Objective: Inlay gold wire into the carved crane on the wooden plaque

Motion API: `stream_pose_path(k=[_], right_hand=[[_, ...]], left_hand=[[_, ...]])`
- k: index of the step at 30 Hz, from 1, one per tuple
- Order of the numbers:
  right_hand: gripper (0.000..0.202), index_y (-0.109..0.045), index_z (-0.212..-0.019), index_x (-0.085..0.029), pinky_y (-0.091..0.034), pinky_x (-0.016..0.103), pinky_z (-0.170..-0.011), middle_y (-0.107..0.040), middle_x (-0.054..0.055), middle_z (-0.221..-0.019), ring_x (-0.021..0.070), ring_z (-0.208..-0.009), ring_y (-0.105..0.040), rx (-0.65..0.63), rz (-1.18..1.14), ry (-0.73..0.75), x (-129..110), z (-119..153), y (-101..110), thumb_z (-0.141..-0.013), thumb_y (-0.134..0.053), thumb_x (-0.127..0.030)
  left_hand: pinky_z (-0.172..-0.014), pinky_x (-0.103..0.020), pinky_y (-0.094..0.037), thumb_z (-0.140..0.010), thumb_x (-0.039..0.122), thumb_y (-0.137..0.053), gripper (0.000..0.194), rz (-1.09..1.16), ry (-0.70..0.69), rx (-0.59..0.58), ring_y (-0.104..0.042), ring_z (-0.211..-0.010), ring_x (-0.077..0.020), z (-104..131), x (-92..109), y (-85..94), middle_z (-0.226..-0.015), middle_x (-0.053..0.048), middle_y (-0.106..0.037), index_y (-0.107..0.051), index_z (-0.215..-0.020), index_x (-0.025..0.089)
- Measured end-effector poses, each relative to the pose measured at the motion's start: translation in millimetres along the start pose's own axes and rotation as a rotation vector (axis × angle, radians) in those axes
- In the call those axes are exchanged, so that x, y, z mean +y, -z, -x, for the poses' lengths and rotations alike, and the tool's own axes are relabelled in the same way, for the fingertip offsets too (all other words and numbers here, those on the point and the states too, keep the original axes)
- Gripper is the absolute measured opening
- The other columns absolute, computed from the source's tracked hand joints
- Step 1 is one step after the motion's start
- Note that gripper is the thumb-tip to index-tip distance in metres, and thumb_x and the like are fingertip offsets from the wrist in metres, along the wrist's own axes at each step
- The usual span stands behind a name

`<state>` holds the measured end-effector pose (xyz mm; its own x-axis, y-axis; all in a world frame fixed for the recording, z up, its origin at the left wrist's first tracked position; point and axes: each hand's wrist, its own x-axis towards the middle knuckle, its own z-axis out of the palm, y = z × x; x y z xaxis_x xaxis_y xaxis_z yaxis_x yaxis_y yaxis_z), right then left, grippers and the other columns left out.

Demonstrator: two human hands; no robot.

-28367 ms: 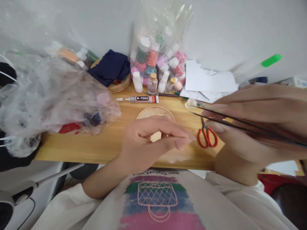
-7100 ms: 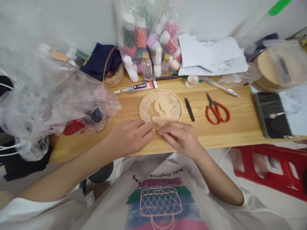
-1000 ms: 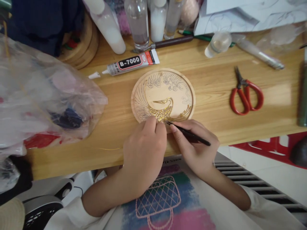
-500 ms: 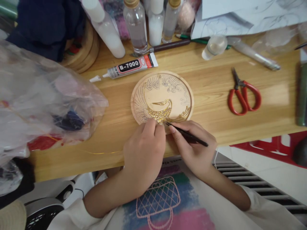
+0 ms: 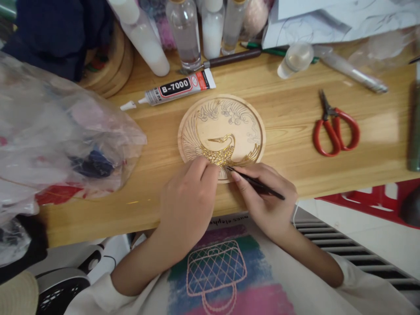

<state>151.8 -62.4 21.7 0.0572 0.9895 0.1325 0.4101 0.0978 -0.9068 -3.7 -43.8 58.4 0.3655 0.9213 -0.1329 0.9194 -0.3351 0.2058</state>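
A round wooden plaque point(image 5: 216, 124) lies on the table, bearing a crane drawing partly outlined in gold. My right hand point(image 5: 271, 192) is closed around black tweezers point(image 5: 262, 184), whose tip touches the gold work near the plaque's lower edge. Just left of that tip, my left hand point(image 5: 190, 197) rests at the lower rim with its fingers pinched together; what they hold, if anything, is hidden. A B-7000 glue tube point(image 5: 179, 88) lies above the plaque, its white cap point(image 5: 127, 105) off beside the nozzle. Red-handled pliers point(image 5: 335, 124) lie to the right.
Clear bottles point(image 5: 184, 35) and a dark-handled tool point(image 5: 232, 58) are behind the tube. A plastic bag point(image 5: 65, 131) covers the table's left side. At the back right are paper sheets point(image 5: 311, 22), a small clear cup point(image 5: 295, 60) and a capped pen point(image 5: 357, 72).
My left hand has moved slightly left and up, uncovering more of the plaque's lower rim. The tweezers stay at nearly the same spot. The view has shifted a little.
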Motion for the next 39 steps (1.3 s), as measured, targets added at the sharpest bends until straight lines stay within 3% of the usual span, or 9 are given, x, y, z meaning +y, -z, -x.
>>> stream_pose_path(k=[8, 14, 22, 30, 36, 39], right_hand=[[0.014, -0.072, -0.094, -0.022, -0.059, 0.031, -0.073, -0.074, 0.002, -0.086, 0.0163, -0.08, -0.069, -0.016, 0.01, 0.025, 1, -1, 2, -0.085, -0.069, -0.012], [0.014, -0.071, -0.094, -0.022, -0.058, 0.03, -0.069, -0.073, 0.002, -0.084, 0.0148, -0.076, -0.067, -0.043, 0.009, 0.034, 1, -3, 3, -0.085, -0.068, -0.012], [0.012, -0.071, -0.093, -0.023, -0.057, 0.029, -0.07, -0.073, 0.002, -0.086, 0.015, -0.078, -0.068, -0.088, 0.028, 0.014, -1, -7, 7, -0.085, -0.069, -0.014], [0.008, -0.071, -0.091, -0.024, -0.056, 0.027, -0.067, -0.073, 0.0, -0.084, 0.0142, -0.075, -0.068, -0.152, 0.075, 0.023, -3, -14, 13, -0.086, -0.069, -0.018], [0.007, -0.071, -0.089, -0.025, -0.054, 0.027, -0.061, -0.073, 0.0, -0.08, 0.0145, -0.071, -0.066, -0.233, 0.083, 0.045, -3, -23, 18, -0.087, -0.068, -0.019], [0.006, -0.07, -0.088, -0.024, -0.054, 0.026, -0.06, -0.072, 0.0, -0.079, 0.0144, -0.071, -0.066, -0.247, 0.073, 0.065, -2, -26, 19, -0.086, -0.069, -0.018]], left_hand=[[-0.071, -0.031, -0.047, -0.098, 0.014, -0.047, 0.019, 0.008, -0.04, -0.022, -0.063, -0.086, -0.0192, -3, -8, 2.3, -0.095, -0.005, -0.068, -0.064, -0.09, 0.018], [-0.067, -0.031, -0.045, -0.097, 0.012, -0.046, 0.021, -0.042, -0.142, -0.007, -0.062, -0.086, -0.0199, -8, -15, 5.0, -0.096, -0.006, -0.067, -0.066, -0.092, 0.017], [-0.064, -0.025, -0.038, -0.096, 0.007, -0.04, 0.026, -0.066, -0.247, -0.179, -0.058, -0.084, -0.0169, -22, -26, 18.6, -0.092, -0.001, -0.061, -0.063, -0.091, 0.019], [-0.076, -0.022, -0.038, -0.097, 0.009, -0.017, 0.044, -0.018, -0.249, -0.265, -0.053, -0.086, -0.0111, -32, -32, 20.9, -0.093, 0.003, -0.054, -0.061, -0.094, 0.016], [-0.063, -0.026, -0.032, -0.093, 0.012, -0.035, 0.029, 0.077, -0.41, -0.301, -0.049, -0.071, -0.0151, -53, -40, 26.8, -0.084, -0.001, -0.056, -0.061, -0.082, 0.017], [-0.059, -0.028, -0.029, -0.092, 0.012, -0.042, 0.025, 0.133, -0.422, -0.349, -0.049, -0.068, -0.0154, -63, -45, 27.3, -0.079, -0.002, -0.056, -0.06, -0.076, 0.017]])
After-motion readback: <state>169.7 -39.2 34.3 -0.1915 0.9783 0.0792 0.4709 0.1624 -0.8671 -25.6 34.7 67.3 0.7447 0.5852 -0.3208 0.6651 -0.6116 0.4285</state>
